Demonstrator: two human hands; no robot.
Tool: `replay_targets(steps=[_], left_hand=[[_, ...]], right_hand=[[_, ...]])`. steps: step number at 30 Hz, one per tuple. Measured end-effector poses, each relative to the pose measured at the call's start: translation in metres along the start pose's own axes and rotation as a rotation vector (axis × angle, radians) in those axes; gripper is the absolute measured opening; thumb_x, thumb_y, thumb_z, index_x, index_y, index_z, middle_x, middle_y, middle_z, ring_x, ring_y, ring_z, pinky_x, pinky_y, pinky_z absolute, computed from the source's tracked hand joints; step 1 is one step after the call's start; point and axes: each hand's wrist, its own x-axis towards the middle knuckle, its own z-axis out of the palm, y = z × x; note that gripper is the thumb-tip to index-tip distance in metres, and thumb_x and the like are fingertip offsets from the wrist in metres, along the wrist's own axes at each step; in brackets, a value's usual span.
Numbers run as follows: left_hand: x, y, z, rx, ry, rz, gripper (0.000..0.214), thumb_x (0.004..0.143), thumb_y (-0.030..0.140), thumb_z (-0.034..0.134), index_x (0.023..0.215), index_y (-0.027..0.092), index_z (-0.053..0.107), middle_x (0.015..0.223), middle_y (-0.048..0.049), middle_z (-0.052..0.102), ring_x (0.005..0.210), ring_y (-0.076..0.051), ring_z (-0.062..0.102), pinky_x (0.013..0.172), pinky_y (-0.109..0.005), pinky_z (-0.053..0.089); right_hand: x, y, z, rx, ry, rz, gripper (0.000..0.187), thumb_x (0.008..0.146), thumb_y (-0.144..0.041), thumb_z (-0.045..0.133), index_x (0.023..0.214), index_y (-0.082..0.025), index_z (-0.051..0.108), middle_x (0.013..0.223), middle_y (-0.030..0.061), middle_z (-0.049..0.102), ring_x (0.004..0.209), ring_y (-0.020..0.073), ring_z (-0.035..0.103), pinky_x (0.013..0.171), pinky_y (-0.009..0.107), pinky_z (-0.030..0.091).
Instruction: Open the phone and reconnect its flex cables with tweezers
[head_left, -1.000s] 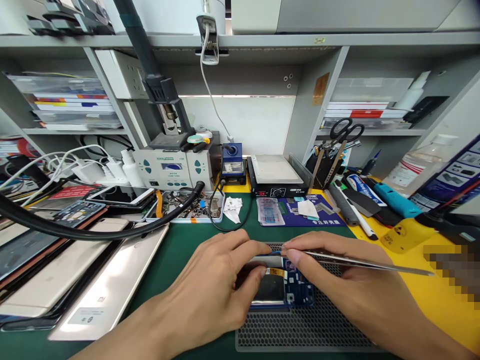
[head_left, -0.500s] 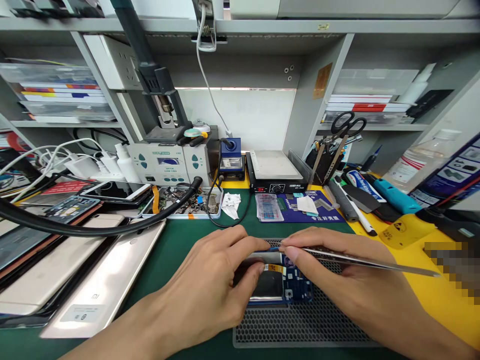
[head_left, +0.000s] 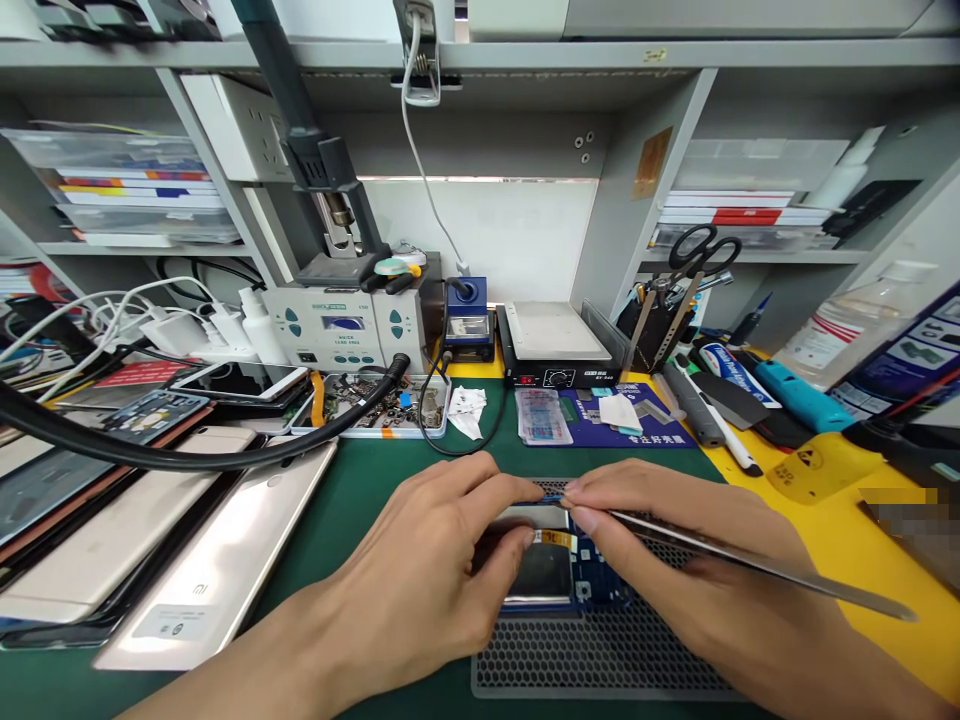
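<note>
a row of phones (head_left: pixel 210 570) is laid at 9 o'clock of the left hand (head_left: pixel 420 570); that hand is curled, the opened phone (head_left: pixel 547 575) being gripped between thumb and forefinger; the phone is laid on the perforated mat (head_left: pixel 600 660), at 6 o'clock on the bench; at its 3 o'clock, tweezers (head_left: pixel 750 566) are pinched in the right hand (head_left: pixel 675 570), tips at the phone's 12 o'clock edge.

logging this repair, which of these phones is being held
The opened phone on the perforated mat, held by the left hand, tweezers in the right hand; the gold phones at left lie untouched.
</note>
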Motion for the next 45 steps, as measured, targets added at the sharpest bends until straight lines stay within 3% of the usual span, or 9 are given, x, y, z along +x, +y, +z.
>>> replay_targets(steps=[5, 18, 26, 35, 45], left_hand=[[-0.0004, 0.0000, -0.0017, 0.000, -0.023, 0.010, 0.030, 0.095, 0.018, 0.051, 0.121, 0.030, 0.061, 0.088, 0.0003, 0.057, 0.075, -0.016, 0.052, 0.065, -0.028, 0.040], [-0.0003, 0.0003, -0.0035, 0.016, -0.041, 0.033, 0.037, 0.094, 0.015, 0.051, 0.126, 0.033, 0.058, 0.086, 0.0015, 0.055, 0.077, -0.015, 0.052, 0.067, -0.028, 0.040], [-0.0006, -0.0003, -0.0037, -0.020, -0.020, 0.002, 0.029, 0.094, 0.018, 0.053, 0.120, 0.030, 0.058, 0.091, 0.0021, 0.059, 0.080, -0.015, 0.055, 0.067, -0.027, 0.041], [-0.0001, -0.0006, -0.0051, 0.033, -0.047, 0.032, 0.035, 0.094, 0.017, 0.051, 0.124, 0.033, 0.058, 0.085, 0.0019, 0.054, 0.074, -0.015, 0.051, 0.062, -0.028, 0.036], [0.0012, 0.0008, -0.0061, 0.016, -0.062, 0.010, 0.026, 0.093, 0.017, 0.052, 0.115, 0.028, 0.060, 0.085, 0.0011, 0.055, 0.076, -0.015, 0.052, 0.061, -0.026, 0.037]], right_hand=[[0.0002, -0.0003, 0.0005, 0.015, 0.038, -0.077, 0.013, 0.090, -0.014, 0.063, 0.089, -0.024, 0.071, 0.091, -0.0027, 0.077, 0.083, 0.0113, 0.073, 0.082, 0.016, 0.058], [-0.0015, 0.0029, 0.0021, -0.001, 0.020, -0.010, 0.009, 0.089, -0.017, 0.068, 0.091, -0.025, 0.069, 0.094, -0.0055, 0.076, 0.086, 0.0093, 0.071, 0.082, 0.013, 0.056], [-0.0051, 0.0068, 0.0015, 0.008, 0.030, 0.067, 0.015, 0.088, -0.022, 0.071, 0.096, -0.034, 0.071, 0.099, -0.0098, 0.076, 0.089, 0.0116, 0.072, 0.082, 0.016, 0.057], [-0.0019, 0.0041, 0.0008, 0.006, 0.027, 0.091, 0.013, 0.088, -0.022, 0.071, 0.093, -0.035, 0.070, 0.096, -0.0127, 0.077, 0.087, 0.0095, 0.073, 0.080, 0.013, 0.056], [-0.0030, 0.0052, 0.0000, -0.003, 0.021, 0.098, 0.014, 0.089, -0.023, 0.071, 0.094, -0.035, 0.071, 0.097, -0.0128, 0.077, 0.087, 0.0095, 0.073, 0.080, 0.013, 0.056]])
